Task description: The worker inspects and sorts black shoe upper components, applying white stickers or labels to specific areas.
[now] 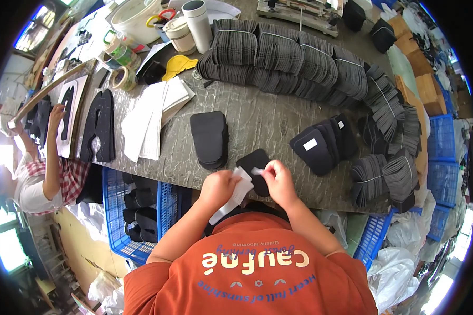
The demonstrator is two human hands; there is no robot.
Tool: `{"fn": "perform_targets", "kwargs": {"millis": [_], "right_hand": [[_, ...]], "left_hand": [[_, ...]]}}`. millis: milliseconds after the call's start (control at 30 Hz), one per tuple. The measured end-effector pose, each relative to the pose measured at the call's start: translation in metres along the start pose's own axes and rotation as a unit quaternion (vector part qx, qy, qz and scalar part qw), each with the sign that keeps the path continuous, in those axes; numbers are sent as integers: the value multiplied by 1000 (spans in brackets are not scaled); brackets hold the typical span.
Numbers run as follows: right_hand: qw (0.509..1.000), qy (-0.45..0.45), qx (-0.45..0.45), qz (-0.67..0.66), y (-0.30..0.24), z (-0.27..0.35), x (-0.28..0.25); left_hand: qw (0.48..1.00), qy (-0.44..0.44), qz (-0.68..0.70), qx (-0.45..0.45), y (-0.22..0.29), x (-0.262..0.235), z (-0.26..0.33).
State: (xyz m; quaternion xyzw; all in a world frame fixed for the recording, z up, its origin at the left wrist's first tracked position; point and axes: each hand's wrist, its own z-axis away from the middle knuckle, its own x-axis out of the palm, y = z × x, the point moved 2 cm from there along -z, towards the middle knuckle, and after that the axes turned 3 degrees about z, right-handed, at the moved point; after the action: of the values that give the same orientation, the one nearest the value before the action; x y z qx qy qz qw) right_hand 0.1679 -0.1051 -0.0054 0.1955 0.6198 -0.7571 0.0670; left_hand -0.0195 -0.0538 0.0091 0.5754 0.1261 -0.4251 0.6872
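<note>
The left hand [219, 188] is closed, gripping a white strip [238, 193]. The right hand [279, 184] is nearly closed, a small white piece [257, 171] pinched between thumb and finger. A single black pad [254, 157] lies between and beneath the hands on the worktop [257, 123]; the strip and fingers partly cover it. A black pad stack [207, 137] sits just beyond the left hand; labelled black pads [312, 152] fan out beyond the right. Farther forward, tied grey bundles [278, 50] form a curved row.
</note>
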Motion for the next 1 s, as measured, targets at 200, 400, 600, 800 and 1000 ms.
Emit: {"fn": "perform_targets", "kwargs": {"millis": [200, 400, 600, 800, 1000], "right_hand": [[999, 19, 34, -1, 23, -30, 12], [999, 28, 34, 29, 27, -29, 21], [997, 46, 22, 53, 31, -31, 25], [994, 54, 11, 96, 30, -32, 25], [992, 63, 7, 107, 33, -31, 27]], "left_hand": [[939, -86, -85, 323, 8, 17, 7], [940, -115, -90, 309, 3, 18, 6], [939, -115, -87, 312, -1, 20, 4], [943, -125, -90, 296, 1, 19, 4], [923, -120, -171, 322, 9, 20, 6]]}}
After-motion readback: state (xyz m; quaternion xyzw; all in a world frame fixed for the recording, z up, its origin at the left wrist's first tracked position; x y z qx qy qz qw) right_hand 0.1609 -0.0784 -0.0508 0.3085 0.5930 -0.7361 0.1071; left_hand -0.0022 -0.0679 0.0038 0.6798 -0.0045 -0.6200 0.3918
